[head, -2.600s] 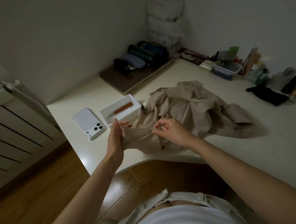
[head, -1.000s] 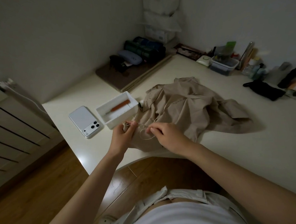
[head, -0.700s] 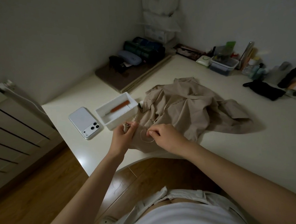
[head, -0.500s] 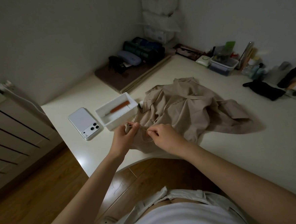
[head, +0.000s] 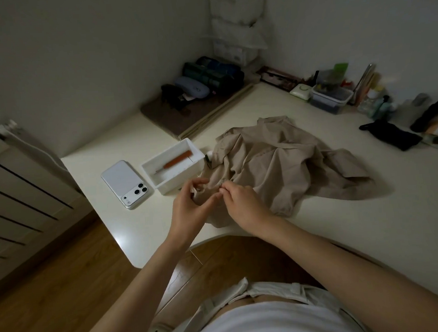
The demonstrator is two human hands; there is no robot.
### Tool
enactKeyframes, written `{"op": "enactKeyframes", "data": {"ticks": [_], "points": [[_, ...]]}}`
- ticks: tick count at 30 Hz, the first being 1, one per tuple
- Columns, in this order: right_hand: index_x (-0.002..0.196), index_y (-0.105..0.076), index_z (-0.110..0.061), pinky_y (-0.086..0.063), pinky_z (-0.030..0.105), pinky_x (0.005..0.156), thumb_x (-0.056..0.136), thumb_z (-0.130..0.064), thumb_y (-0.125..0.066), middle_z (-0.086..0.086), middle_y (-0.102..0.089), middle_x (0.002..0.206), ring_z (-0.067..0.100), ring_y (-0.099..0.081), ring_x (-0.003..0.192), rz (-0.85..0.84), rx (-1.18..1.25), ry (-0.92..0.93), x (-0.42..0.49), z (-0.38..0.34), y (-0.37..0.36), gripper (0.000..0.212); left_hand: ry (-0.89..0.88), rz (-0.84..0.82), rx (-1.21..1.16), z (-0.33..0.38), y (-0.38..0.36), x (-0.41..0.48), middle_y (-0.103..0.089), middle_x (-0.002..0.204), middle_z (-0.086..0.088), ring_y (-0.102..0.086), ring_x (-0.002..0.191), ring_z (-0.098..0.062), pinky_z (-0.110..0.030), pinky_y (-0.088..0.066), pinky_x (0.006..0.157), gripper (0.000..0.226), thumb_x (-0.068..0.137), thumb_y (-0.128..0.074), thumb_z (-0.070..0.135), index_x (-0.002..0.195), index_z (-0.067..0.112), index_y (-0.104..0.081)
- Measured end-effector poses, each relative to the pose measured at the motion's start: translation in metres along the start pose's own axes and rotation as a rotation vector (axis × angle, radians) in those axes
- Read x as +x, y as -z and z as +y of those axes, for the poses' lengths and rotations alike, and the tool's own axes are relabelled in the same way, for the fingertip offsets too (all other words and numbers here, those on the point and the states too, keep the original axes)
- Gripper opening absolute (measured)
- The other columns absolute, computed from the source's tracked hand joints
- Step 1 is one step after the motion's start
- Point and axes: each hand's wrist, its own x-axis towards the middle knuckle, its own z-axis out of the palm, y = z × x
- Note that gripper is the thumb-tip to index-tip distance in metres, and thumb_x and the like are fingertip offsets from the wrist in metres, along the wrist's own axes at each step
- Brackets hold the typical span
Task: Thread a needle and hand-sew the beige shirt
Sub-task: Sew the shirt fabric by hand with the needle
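At the front edge of the bench [head: 373, 233] we pinch one fold of the beige shirt [head: 285, 161] between left hand [head: 187, 209] and right hand [head: 241, 203], fingertips meeting, its bulk lying beyond to the right, needle unseen.

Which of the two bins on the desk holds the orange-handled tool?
The white box between the phone and the beige shirt; the clear bin stands far back by the wall.

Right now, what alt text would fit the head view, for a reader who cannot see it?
Two hands work a beige shirt at the edge of a white table: the left hand grips a fold, the right hand pinches the cloth beside it. A white box and a phone lie left of them.
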Motion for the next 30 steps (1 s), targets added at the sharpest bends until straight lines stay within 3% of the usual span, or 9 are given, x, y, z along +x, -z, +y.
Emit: {"op": "enactKeyframes", "data": {"ticks": [4, 7, 10, 15, 19, 22, 30], "points": [[0.102, -0.053, -0.011, -0.029, 0.014, 0.051, 0.103, -0.026, -0.034, -0.004, -0.053, 0.077, 0.005, -0.048, 0.063, 0.008, 0.029, 0.027, -0.001, -0.001, 0.001, 0.025, 0.015, 0.012, 0.026, 0.004, -0.002, 0.001, -0.069, 0.081, 0.005, -0.063, 0.075, 0.003, -0.01, -0.046, 0.062, 0.002, 0.084, -0.07, 0.017, 0.085, 0.016, -0.067], [0.098, -0.051, -0.013, -0.03, 0.013, 0.053, 0.103, -0.025, -0.034, -0.009, -0.047, 0.072, 0.001, -0.045, 0.062, -0.005, 0.089, 0.033, -0.002, -0.001, 0.001, 0.022, 0.031, 0.041, -0.01, 0.004, -0.003, 0.003, -0.069, 0.078, 0.004, -0.063, 0.071, 0.002, -0.01, -0.046, 0.061, 0.005, 0.086, -0.068, 0.012, 0.082, 0.015, -0.07], [0.106, -0.053, -0.01, -0.038, 0.02, 0.062, 0.103, -0.02, -0.034, -0.011, -0.048, 0.071, 0.003, -0.048, 0.066, -0.05, 0.17, 0.044, -0.006, -0.002, 0.003, 0.022, 0.04, 0.075, -0.026, 0.004, -0.002, 0.004, -0.069, 0.077, 0.005, -0.063, 0.071, 0.002, -0.011, -0.047, 0.062, 0.008, 0.086, -0.067, 0.01, 0.082, 0.016, -0.069], [0.115, -0.056, -0.013, -0.041, 0.008, 0.065, 0.102, -0.019, -0.037, -0.011, -0.055, 0.07, -0.003, -0.052, 0.065, -0.09, 0.212, 0.065, -0.016, 0.0, 0.007, 0.024, 0.033, 0.116, -0.017, 0.005, -0.001, 0.004, -0.068, 0.076, 0.006, -0.063, 0.069, 0.002, -0.011, -0.048, 0.061, 0.021, 0.088, -0.063, 0.007, 0.078, 0.025, -0.065], [0.099, -0.061, -0.01, -0.043, 0.01, 0.063, 0.101, -0.021, -0.043, -0.009, -0.057, 0.066, -0.006, -0.053, 0.057, -0.082, 0.271, 0.089, -0.018, 0.001, 0.009, 0.021, 0.027, 0.113, -0.01, 0.004, -0.002, 0.002, -0.068, 0.077, 0.005, -0.062, 0.07, 0.0, -0.013, -0.048, 0.061, 0.02, 0.088, -0.064, 0.009, 0.079, 0.026, -0.065], [0.081, -0.059, -0.01, -0.043, 0.011, 0.059, 0.099, -0.022, -0.047, -0.007, -0.054, 0.06, -0.003, -0.051, 0.052, -0.019, 0.275, 0.11, -0.015, 0.0, 0.01, 0.025, -0.009, 0.008, -0.01, 0.004, -0.005, 0.0, -0.069, 0.08, 0.002, -0.063, 0.073, -0.002, -0.014, -0.047, 0.062, 0.007, 0.087, -0.065, 0.009, 0.086, 0.015, -0.068], [0.078, -0.054, -0.019, -0.045, 0.018, 0.061, 0.101, -0.028, -0.042, -0.008, -0.053, 0.06, 0.003, -0.052, 0.056, 0.007, 0.251, 0.086, -0.01, 0.005, 0.009, 0.027, 0.02, -0.048, -0.099, 0.007, -0.004, -0.001, -0.07, 0.079, 0.007, -0.067, 0.079, -0.01, -0.024, -0.052, 0.066, 0.011, 0.088, -0.065, 0.015, 0.087, 0.024, -0.07]]}}
